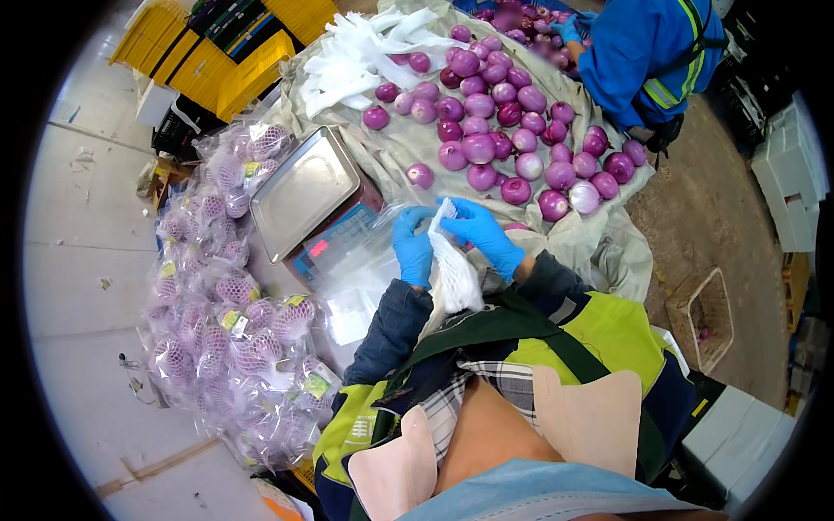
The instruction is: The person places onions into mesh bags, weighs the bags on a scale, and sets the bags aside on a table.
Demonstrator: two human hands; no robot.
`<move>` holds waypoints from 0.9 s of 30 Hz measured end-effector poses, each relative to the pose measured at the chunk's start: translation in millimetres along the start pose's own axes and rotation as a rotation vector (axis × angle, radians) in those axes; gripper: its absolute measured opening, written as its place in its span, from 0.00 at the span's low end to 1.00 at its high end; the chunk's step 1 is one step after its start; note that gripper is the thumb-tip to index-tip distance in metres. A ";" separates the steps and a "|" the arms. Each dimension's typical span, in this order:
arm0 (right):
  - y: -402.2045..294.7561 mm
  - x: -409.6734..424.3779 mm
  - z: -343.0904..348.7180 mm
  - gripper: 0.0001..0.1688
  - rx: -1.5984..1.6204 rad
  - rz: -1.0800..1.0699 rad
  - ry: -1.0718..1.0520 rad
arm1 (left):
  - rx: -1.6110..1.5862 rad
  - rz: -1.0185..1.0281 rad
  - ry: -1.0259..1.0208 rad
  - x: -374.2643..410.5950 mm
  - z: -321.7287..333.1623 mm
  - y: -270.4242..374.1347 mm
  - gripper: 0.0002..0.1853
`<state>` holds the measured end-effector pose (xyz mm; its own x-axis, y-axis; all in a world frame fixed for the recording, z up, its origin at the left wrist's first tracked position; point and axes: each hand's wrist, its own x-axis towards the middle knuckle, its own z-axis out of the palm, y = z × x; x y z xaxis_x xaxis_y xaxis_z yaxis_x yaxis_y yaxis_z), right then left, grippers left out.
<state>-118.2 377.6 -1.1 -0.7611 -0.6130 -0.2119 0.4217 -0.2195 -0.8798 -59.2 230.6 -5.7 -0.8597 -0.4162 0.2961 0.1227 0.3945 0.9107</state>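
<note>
Both my hands wear blue gloves and meet at a white foam mesh sleeve [455, 270] in front of my chest. My left hand [414, 246] is at the sleeve's left edge near its upper end; how firmly its fingers hold it is unclear. My right hand [483, 236] pinches the top of the sleeve, which hangs down limp. Beyond my hands, many peeled red onions [479, 148] lie on a pale cloth [391, 156]. A pile of white foam sleeves [365, 58] lies at the cloth's far left. Clear plastic bags [365, 251] lie left of my left hand.
A scale with a steel tray [306, 195] stands left of my hands. Bagged, netted onions [215, 325] are heaped beyond it. A co-worker in a blue jacket [642, 58] works at a blue crate of onions, upper right. Yellow crates [195, 65] are stacked upper left; a dirty plastic crate [700, 319] stands right.
</note>
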 end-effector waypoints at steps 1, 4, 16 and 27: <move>11.0 2.2 -12.5 0.20 -0.080 -0.129 -0.063 | -0.129 -0.089 0.009 2.4 4.3 4.2 0.03; -19.0 -18.4 -25.2 0.10 -0.413 -0.571 -0.352 | -0.461 -0.303 0.056 7.8 1.1 10.5 0.04; -21.8 33.0 -121.4 0.14 0.170 0.043 -0.134 | -0.367 -0.661 -0.238 13.2 45.2 -25.0 0.17; -27.3 134.2 -117.8 0.50 -0.954 -0.286 0.222 | -0.624 -0.733 0.066 103.0 73.1 -89.5 0.10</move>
<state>-289.9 390.8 -55.7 -0.8868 -0.4568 0.0705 -0.2850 0.4202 -0.8615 -195.0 212.3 -77.7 -0.8004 -0.4386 -0.4087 -0.1759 -0.4799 0.8595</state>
